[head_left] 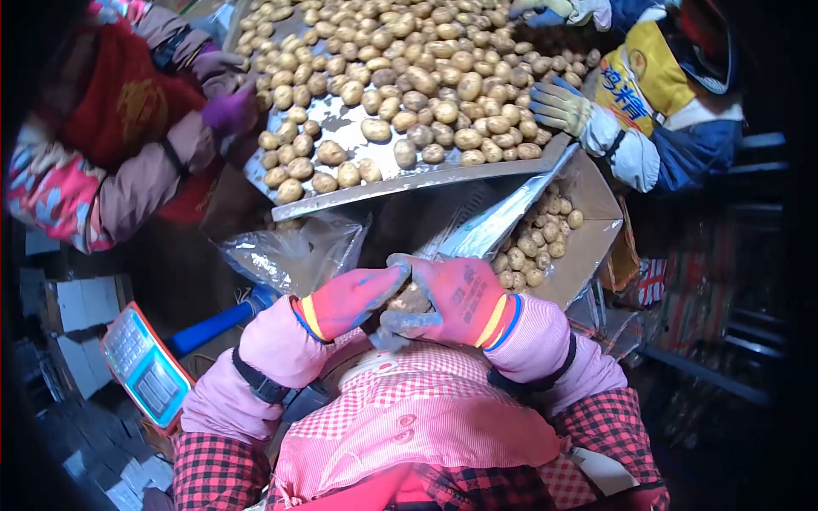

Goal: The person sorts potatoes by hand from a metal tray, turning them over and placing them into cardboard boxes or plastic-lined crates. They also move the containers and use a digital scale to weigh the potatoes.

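Both my hands wear pink gloves with grey fingers and meet in front of the apron. Between them is a potato [410, 300], partly covered by the fingers. My left hand [351, 298] curls round its left side, and my right hand [452, 300] wraps its right side. Beyond them, many potatoes [417, 78] are spread over a metal-edged sorting table [409, 181]. A clear plastic bag [298, 255] hangs just below the table edge, to the left of my hands.
Smaller potatoes [537, 243] fill part of a cardboard box [592, 226] at the right. A scale display [146, 366] stands at the lower left. One co-worker [141, 111] is at the left; another's gloved hand [560, 107] touches potatoes at the right. More gloved hands are at the top.
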Motion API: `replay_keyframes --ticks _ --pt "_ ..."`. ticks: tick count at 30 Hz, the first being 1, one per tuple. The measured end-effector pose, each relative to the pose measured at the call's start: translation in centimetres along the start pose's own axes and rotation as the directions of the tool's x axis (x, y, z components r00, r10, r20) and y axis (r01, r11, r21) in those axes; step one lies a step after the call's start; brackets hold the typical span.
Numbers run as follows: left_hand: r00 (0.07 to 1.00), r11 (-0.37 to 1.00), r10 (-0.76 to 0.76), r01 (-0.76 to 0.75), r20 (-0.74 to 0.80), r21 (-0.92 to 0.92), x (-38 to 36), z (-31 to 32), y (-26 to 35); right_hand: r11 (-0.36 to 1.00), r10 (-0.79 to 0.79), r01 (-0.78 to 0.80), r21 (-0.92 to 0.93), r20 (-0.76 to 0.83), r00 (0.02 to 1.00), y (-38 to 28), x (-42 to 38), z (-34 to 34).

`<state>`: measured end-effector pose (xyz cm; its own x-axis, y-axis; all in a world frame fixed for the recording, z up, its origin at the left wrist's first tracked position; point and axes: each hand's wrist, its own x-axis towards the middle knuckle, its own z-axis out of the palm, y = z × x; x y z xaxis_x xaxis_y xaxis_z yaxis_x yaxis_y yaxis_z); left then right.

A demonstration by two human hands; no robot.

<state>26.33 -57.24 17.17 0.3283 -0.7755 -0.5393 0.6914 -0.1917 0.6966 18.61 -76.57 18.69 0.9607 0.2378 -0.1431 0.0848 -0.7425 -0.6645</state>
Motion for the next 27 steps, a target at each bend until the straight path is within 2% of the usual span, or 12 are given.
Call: replay_keyframes --ticks 4,8,11,14,16,19,21,22,23,24,26,27 --pt "0.998 0.982 0.036 -0.027 0.049 -0.186 -2.7 -0.4 -1.1 0.958 -0.036 -0.012 0.287 0.161 0.986 -4.3 2.0 -0.4" --pt "0.987 0.902 0.157 -0.128 0.038 -0.413 -3.1 -1.9 -3.2 0.775 0.104 0.03 0.632 -0.174 0.979 -4.1 2.3 4.4" --pt "0.936 0.936 0.333 -0.342 -0.112 -0.08 -3.6 -1.8 -3.9 0.186 0.518 -0.422 0.887 0.276 0.809 -6.4 2.9 3.6" --pt "0.949 0.95 0.287 -0.264 0.134 -0.166 -3.9 -2.8 -3.3 0.132 0.34 -0.247 0.96 0.19 0.921 -4.1 3.5 4.7" --pt "0.933 0.953 0.26 -0.207 0.247 -0.221 -3.8 -3.1 -3.1 0.539 0.201 -0.231 0.81 0.143 0.969 -0.8 4.1 3.5" --pt "0.919 0.931 0.353 -0.326 0.178 -0.162 -3.2 -3.2 -2.6 0.905 0.36 -0.239 0.351 -0.336 0.87 3.3 4.4 5.8" --pt "0.91 0.921 0.387 -0.376 0.146 -0.099 -3.4 -2.9 -1.1 0.942 0.206 -0.305 -0.138 -0.478 0.854 5.2 4.2 5.2" --pt "0.899 0.906 0.423 -0.421 0.115 -0.042 -3.4 -2.7 -0.6 0.943 0.208 -0.305 -0.133 -0.477 0.854 5.2 4.0 4.7" --pt "0.906 0.911 0.413 -0.41 0.093 -0.05 -3.4 -2.7 -0.4 0.856 0.44 -0.315 0.41 -0.258 0.86 4.9 3.3 3.9" --pt "0.908 0.913 0.409 -0.406 0.097 -0.045 -3.2 -2.6 -0.2 0.483 0.508 -0.33 0.811 0.048 0.86 3.4 3.0 2.2" --pt "0.858 0.861 0.508 -0.506 0.076 -0.042 -2.5 -2.5 0.1 0.473 0.523 -0.373 0.798 0.087 0.848 0.5 2.8 0.4" --pt "0.841 0.846 0.533 -0.534 0.091 -0.011 -2.2 -2.5 0.1 0.802 0.31 -0.19 0.567 -0.122 0.943 0.5 2.4 0.2"
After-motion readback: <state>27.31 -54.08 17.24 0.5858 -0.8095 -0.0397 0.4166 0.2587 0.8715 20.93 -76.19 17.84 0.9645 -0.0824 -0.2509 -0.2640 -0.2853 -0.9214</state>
